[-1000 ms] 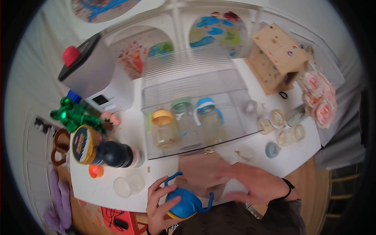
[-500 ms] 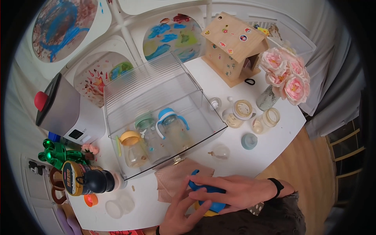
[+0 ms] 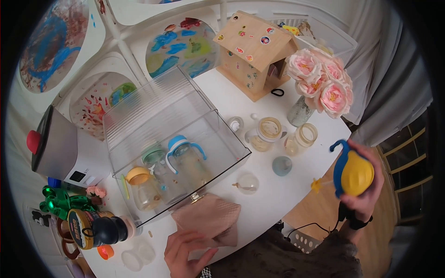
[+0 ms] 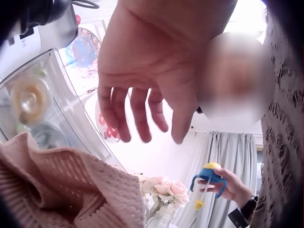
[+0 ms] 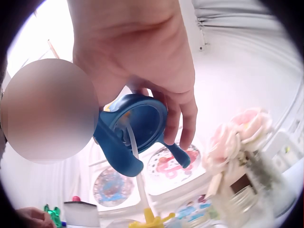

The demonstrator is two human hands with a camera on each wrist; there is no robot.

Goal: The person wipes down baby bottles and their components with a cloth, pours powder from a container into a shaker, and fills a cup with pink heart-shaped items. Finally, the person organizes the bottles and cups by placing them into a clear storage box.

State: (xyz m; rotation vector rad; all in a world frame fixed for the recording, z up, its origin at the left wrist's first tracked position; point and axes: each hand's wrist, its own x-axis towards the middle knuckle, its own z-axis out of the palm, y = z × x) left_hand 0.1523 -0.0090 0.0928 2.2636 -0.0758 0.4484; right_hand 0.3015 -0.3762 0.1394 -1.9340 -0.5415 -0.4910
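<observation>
My right hand (image 3: 369, 203) is raised beyond the table's right edge, gripping a straw-cup lid (image 3: 340, 169) tilted on its side. The lid has a blue ring with two curved handles and a yellow cover (image 3: 359, 175). From its hollow underside, facing the right wrist camera, runs a clear straw (image 5: 133, 142) tipped with a yellow end piece (image 5: 151, 219). At the table's front edge my left hand (image 3: 183, 255) has loose, spread fingers and holds nothing. Just beyond its fingers lies a folded pink knitted cloth (image 3: 206, 214), whose ribbed edge shows large in the left wrist view.
A clear storage box (image 3: 227, 147) holds bottles with yellow (image 3: 138, 176), green (image 3: 153, 154) and blue (image 3: 180, 142) tops. To its right are glass jars (image 3: 268, 134), a teal cap (image 3: 282, 166), a clear dome (image 3: 248, 183) and roses (image 3: 320, 83). A dark-lidded bottle (image 3: 109, 230) stands left.
The lid went from my left hand to both hands, then rose to the right in my right hand, its straw now showing. My left hand moved left toward the cloth. The head view swung right.
</observation>
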